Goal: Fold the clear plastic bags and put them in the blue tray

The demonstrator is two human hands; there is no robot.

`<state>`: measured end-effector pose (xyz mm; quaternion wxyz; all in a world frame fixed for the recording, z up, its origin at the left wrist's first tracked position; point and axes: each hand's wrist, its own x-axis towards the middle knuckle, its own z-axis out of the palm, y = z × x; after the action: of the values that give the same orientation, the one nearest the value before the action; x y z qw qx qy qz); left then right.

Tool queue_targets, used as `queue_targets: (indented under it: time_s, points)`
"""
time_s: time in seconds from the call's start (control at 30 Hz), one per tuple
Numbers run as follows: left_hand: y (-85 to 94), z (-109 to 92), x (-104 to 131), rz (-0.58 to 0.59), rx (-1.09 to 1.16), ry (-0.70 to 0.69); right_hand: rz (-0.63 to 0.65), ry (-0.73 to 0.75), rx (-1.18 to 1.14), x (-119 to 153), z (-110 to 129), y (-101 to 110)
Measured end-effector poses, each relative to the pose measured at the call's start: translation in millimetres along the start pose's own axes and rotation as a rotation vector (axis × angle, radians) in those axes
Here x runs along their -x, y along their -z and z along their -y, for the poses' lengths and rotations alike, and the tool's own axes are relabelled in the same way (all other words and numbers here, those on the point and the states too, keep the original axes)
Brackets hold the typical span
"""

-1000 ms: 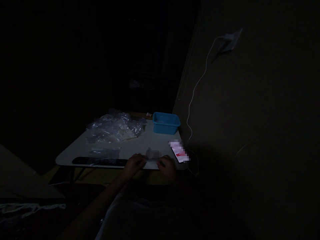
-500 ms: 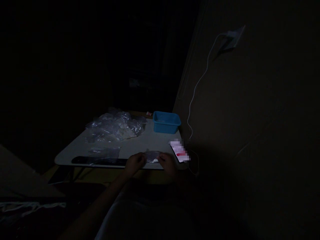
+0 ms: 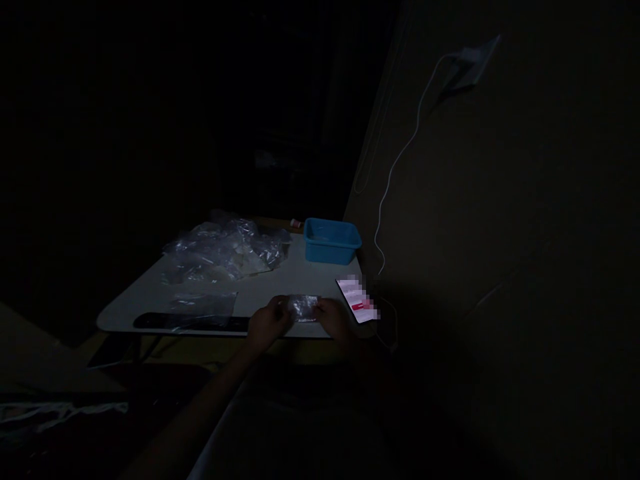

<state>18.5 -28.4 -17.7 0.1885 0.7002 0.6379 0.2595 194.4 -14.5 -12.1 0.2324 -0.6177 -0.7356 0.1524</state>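
A small clear plastic packet (image 3: 303,308) is stretched between my two hands over the front edge of the white table (image 3: 300,270). My left hand (image 3: 269,325) pinches its left end, and my right hand (image 3: 332,318) pinches the right end. To the left, a flat clear plastic bag (image 3: 203,305) lies near the front edge, partly over a long black strip (image 3: 150,321). Behind it spreads a heap of crumpled clear plastic bags (image 3: 227,247). The scene is very dark, so what the packet contains cannot be made out.
A blue basin (image 3: 332,243) stands at the table's back right, with a small pink-and-white object (image 3: 295,223) beside it. A lit phone (image 3: 356,301) lies at the right edge. A white cable (image 3: 391,175) hangs from the wall socket (image 3: 480,60).
The packet has turned slightly and looks flatter and more squared between my hands. Both hands keep their hold. The view has shifted a little.
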Motion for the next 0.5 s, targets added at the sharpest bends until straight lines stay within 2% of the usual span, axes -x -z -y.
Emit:
queue_targets:
  time_s: [0.17, 0.5]
  points:
    - [-1.2, -0.6, 1.7, 0.003, -0.076, -0.026, 0.055, -0.044, -0.029, -2.8, 3.4, 4.1]
    - [-2.0, -4.3, 1.3, 0.000, -0.194, -0.012, -0.004, -0.002, -0.108, -3.5, -2.1, -2.8]
